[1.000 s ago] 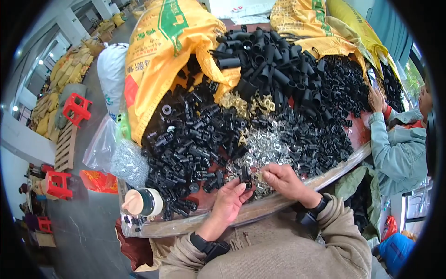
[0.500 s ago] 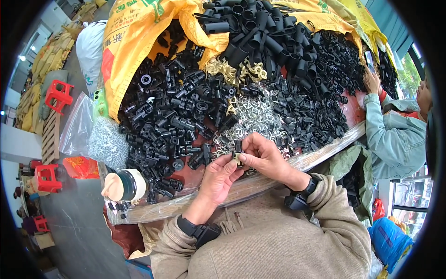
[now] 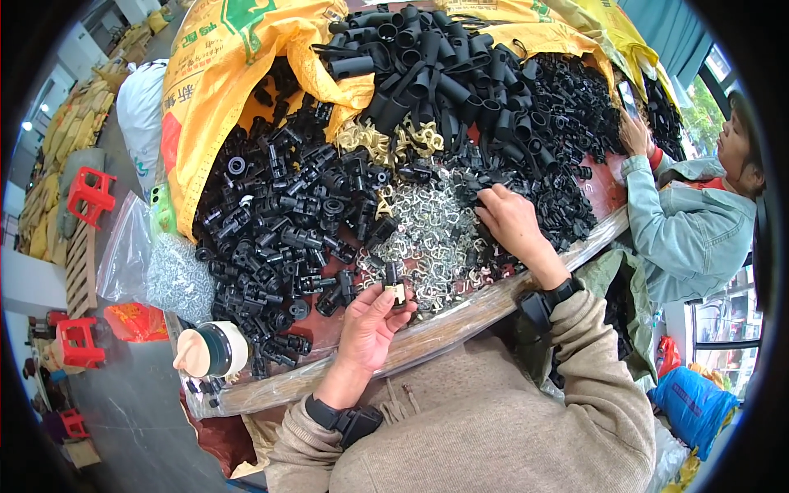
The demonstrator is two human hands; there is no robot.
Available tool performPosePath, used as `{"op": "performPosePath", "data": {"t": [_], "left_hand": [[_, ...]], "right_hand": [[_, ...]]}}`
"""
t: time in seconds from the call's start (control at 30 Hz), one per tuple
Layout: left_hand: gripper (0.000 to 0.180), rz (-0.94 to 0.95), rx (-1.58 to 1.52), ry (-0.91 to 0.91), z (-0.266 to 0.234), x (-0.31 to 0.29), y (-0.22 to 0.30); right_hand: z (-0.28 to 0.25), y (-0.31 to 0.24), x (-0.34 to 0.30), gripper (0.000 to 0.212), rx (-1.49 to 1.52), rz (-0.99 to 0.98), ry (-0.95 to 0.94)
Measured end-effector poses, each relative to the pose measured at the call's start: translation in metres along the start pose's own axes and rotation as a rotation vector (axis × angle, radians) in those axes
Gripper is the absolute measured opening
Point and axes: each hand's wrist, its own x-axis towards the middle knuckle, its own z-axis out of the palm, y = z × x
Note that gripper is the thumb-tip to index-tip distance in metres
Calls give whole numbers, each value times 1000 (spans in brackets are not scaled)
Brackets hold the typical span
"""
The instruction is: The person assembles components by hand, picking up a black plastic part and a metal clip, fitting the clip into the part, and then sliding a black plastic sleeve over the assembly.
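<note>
My left hand (image 3: 369,327) is closed near the table's front edge. Between its thumb and fingers stands a small black plastic part with a brass-coloured metal piece (image 3: 398,292) on it. My right hand (image 3: 514,223) reaches forward with bent fingers, its fingertips down at the border between silver wire hooks (image 3: 427,234) and a heap of small black plastic clips (image 3: 567,205). Thumb and fingers are drawn together there; what they pinch is too small to make out. To the left lies a big heap of black cylindrical plastic fittings (image 3: 283,197). Brass-coloured metal pieces (image 3: 366,141) lie behind the hooks.
Black tubes (image 3: 427,62) are piled at the back beside a yellow woven sack (image 3: 222,99). A lidded cup (image 3: 215,348) stands at the table's left corner, near a clear bag of small silver parts (image 3: 179,275). At the right, another person (image 3: 686,197) holds a phone (image 3: 628,99).
My right hand has left the held part and moved forward and right to the small black clips. The left hand keeps the part, slightly lower and left. The whole view has shifted slightly.
</note>
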Motion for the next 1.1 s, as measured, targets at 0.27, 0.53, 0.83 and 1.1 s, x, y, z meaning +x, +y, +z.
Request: {"op": "performPosePath", "data": {"t": [0.27,0.53,0.83,1.1], "left_hand": [[21,17,2,30,-1,-2,-2],[21,-5,60,24,6,3,-2],[22,-53,72,24,7,2,-2],[19,-33,-26,57,2,4,-5]], "right_hand": [[-5,-7,-6,10,1002,387,-151],[-16,-57,-12,13,1757,646,-488],[-18,-101,-13,5,764,-97,37],[-19,-112,-18,11,894,-78,-62]]}}
